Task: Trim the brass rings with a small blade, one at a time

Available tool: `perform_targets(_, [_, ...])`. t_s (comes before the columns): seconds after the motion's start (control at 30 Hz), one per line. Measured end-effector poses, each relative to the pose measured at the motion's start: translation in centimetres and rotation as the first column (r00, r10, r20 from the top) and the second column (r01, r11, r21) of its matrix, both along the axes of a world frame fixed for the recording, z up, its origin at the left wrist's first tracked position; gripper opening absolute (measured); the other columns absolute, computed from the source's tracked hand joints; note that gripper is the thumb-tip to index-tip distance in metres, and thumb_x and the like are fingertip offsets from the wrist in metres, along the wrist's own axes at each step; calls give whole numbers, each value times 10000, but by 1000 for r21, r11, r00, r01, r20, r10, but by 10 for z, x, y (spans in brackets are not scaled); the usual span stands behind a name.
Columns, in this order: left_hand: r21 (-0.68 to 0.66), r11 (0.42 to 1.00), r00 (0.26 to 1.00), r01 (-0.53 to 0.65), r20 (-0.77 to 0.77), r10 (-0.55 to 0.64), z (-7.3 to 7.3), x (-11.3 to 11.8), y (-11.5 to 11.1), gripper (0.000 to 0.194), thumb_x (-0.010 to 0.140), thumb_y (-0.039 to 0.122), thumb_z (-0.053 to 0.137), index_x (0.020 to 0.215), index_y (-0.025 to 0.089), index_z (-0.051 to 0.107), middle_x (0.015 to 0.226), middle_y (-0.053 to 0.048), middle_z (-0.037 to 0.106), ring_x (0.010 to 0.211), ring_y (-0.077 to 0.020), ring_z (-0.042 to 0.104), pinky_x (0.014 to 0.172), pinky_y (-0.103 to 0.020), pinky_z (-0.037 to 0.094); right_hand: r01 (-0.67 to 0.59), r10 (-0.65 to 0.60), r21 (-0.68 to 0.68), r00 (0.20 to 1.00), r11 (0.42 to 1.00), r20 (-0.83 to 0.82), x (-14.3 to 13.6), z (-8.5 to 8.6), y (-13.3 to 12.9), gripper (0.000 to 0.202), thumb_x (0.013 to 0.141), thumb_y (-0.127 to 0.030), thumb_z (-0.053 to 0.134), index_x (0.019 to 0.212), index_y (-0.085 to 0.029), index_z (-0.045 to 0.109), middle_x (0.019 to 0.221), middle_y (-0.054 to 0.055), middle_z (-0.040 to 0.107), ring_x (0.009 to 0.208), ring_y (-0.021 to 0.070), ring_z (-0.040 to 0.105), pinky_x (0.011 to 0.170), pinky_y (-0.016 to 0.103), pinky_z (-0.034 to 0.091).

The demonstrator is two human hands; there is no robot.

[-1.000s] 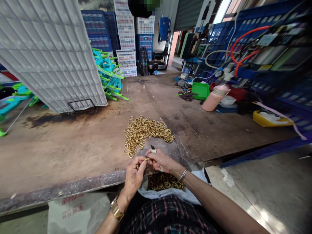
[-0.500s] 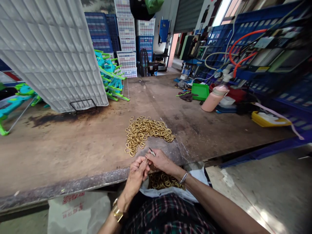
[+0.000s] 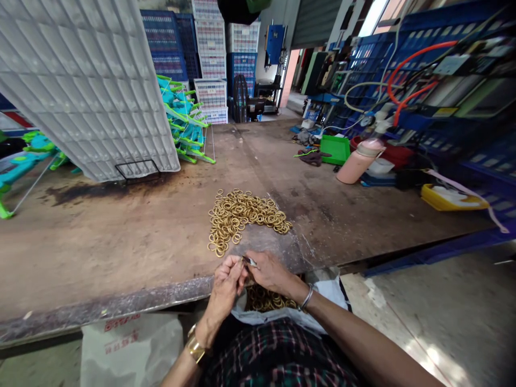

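Observation:
My left hand [image 3: 229,278] is closed in a pinch at the table's front edge; whatever lies between its fingertips is too small and hidden to name. Close against it, my right hand [image 3: 269,273] grips a small knife-like pointed tool [image 3: 251,262], its tip at the left fingertips. Just beyond both hands, a curved pile of brass-coloured rings [image 3: 245,209] lies on the wooden table [image 3: 161,236]. Below the right wrist, more rings [image 3: 270,298] fill an open white bag [image 3: 266,318] at my lap.
A tall ribbed grey panel [image 3: 97,80] stands at left on a black wire stand [image 3: 139,171], with green-and-turquoise plastic items [image 3: 187,121] behind. At right are a pink bottle [image 3: 358,162], a green tray [image 3: 335,149] and a yellow tray [image 3: 451,200]. Crates [image 3: 210,64] are stacked at the back.
The right hand has turned, and the tool's tip has come down from pointing up and away to the left fingertips. The left hand stays in place; the view has shifted slightly.

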State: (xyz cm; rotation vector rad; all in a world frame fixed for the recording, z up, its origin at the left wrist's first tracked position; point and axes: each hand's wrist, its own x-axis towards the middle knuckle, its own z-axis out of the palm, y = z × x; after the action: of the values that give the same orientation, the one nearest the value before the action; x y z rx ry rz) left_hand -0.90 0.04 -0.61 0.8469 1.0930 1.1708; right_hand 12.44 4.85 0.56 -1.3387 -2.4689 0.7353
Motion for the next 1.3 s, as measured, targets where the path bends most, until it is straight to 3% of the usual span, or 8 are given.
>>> perform_targets(0.43, [-2, 999, 996, 41, -84, -41, 16, -1, -10, 315, 761, 463, 543, 647, 171, 516, 451, 62, 425, 380, -52, 322, 406, -182, 250, 25, -31, 28, 974, 999, 226, -5, 0, 11, 193, 758, -114, 420, 873, -155, 570, 703, 70, 631, 629, 159, 561, 540, 246, 277])
perform_targets(0.53, [-6, 996, 994, 86, 67, -85, 22, 2, -14, 274, 759, 431, 563, 675, 173, 522, 507, 47, 481, 390, -49, 347, 404, -185, 269, 97, -112, 75, 963, 992, 244, -8, 0, 23, 231, 765, -99, 406, 929, -151, 560, 715, 75, 636, 629, 164, 564, 546, 257, 274])
perform_targets(0.67, [-134, 991, 934, -11, 352, 58, 21, 1, -11, 286, 715, 402, 621, 653, 167, 471, 674, 5, 576, 423, -37, 372, 369, -158, 241, 121, -145, 124, 969, 985, 202, -20, 0, 36, 244, 822, -177, 390, 1042, -157, 495, 790, 72, 641, 685, 171, 575, 570, 257, 293])
perform_targets(0.8, [-243, 966, 884, -86, 428, 186, 15, -9, -8, 265, 695, 337, 655, 668, 166, 454, 702, -12, 609, 456, -47, 439, 375, -142, 271, 154, -180, 145, 966, 977, 186, -34, -6, 42, 287, 847, -293, 421, 1109, -175, 436, 828, 70, 643, 699, 189, 587, 579, 260, 311])
perform_targets(0.93, [-272, 961, 821, -50, 536, 194, 10, -18, -5, 245, 684, 253, 659, 877, 184, 525, 673, 2, 607, 478, -63, 481, 381, -137, 293, 153, -176, 135, 966, 979, 187, -39, -13, 46, 258, 836, -250, 437, 1085, -183, 444, 806, 66, 639, 711, 192, 589, 587, 253, 316])
perform_targets(1.1, [-359, 931, 756, -66, 591, 281, 6, -21, -1, 188, 637, 184, 688, 732, 127, 535, 686, -30, 616, 549, -89, 555, 426, -160, 378, 216, -220, 89, 975, 972, 39, -34, -17, 51, 242, 782, -152, 454, 1017, -196, 494, 734, 27, 616, 655, 151, 558, 584, 235, 311])
perform_targets(1.2, [-365, 922, 785, -125, 532, 317, 7, -19, 1, 208, 634, 184, 702, 739, 134, 529, 715, -35, 624, 587, -110, 586, 447, -176, 412, 232, -228, 15, 967, 973, -114, -29, -17, 49, 177, 800, -165, 404, 939, -190, 510, 702, 2, 593, 622, 126, 532, 573, 218, 330])
perform_targets(1.3, [-276, 943, 844, -183, 448, 295, 9, -14, 4, 243, 658, 252, 700, 805, 151, 534, 652, 9, 587, 518, -77, 537, 392, -148, 365, 191, -252, -187, 882, 964, -399, -25, -15, 39, 114, 809, -213, 387, 855, -190, 489, 586, -40, 537, 546, 106, 494, 547, 201, 351])
